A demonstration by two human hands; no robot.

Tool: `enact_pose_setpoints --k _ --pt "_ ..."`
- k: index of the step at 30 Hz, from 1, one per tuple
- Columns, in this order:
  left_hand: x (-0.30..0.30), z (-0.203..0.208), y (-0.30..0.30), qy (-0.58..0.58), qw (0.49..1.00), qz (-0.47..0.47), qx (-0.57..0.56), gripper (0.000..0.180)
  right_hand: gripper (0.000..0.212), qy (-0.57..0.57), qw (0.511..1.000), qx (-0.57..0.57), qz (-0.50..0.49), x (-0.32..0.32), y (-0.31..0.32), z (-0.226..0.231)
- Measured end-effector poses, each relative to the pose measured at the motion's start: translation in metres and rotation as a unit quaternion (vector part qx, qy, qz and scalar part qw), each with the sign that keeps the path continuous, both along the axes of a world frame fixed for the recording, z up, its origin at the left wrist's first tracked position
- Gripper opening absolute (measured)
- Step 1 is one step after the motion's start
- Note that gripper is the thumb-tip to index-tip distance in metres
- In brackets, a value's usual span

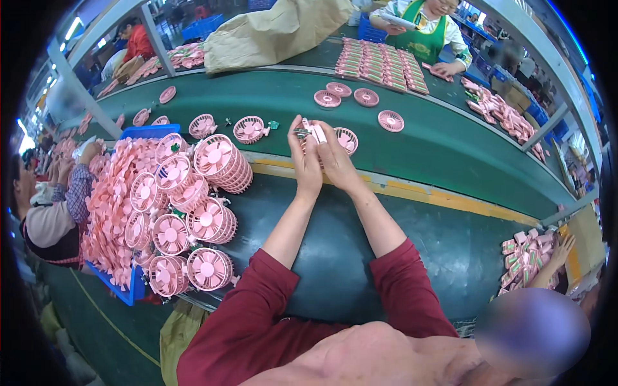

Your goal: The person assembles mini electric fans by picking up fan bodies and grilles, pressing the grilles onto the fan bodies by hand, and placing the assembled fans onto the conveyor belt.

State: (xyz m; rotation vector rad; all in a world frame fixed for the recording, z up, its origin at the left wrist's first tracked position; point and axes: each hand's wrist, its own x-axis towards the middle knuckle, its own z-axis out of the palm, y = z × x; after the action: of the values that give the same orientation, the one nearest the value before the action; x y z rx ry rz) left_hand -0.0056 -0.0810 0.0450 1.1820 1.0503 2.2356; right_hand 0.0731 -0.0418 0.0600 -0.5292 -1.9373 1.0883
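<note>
Both arms reach forward over the dark work surface, and the hands meet above the near edge of the green conveyor belt. Between them is a small pink plastic fan part (318, 133) with a dark and green bit at its left side; fingers hide much of it. My left hand (307, 168) is closed round its left side. My right hand (337, 164) closes on it from the right. Just behind the right hand, a round pink fan cage (347, 139) lies on the belt, partly covered. Left of my hands lies a pink fan head (249, 130) with a small green piece beside it.
Stacked pink fan heads (222, 161) and a blue tray (134, 289) heaped with pink blades stand at left. Round pink covers (366, 97) lie on the green belt (450, 151). Across it, a person in a green apron handles pink pieces. Pink handles (524, 260) are piled at right.
</note>
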Motion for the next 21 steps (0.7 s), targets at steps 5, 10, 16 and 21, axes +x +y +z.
enact_pose_setpoints --k 5,10,16,21 --pt "-0.009 -0.004 0.006 -0.215 0.969 -0.113 -0.047 0.043 0.065 -0.065 0.98 0.154 -0.109 -0.004 -0.001 -0.008" --pt "-0.004 -0.003 0.005 -0.196 0.975 -0.101 -0.026 0.041 0.075 -0.055 0.979 0.153 -0.123 -0.004 -0.002 -0.005" --pt "0.0 0.0 -0.001 0.123 0.988 0.089 0.016 0.043 0.071 0.008 0.998 -0.039 -0.038 -0.004 0.002 -0.007" --pt "-0.007 -0.003 -0.005 0.229 0.964 0.137 0.006 0.045 0.084 0.006 0.979 -0.183 0.091 0.004 0.003 0.004"
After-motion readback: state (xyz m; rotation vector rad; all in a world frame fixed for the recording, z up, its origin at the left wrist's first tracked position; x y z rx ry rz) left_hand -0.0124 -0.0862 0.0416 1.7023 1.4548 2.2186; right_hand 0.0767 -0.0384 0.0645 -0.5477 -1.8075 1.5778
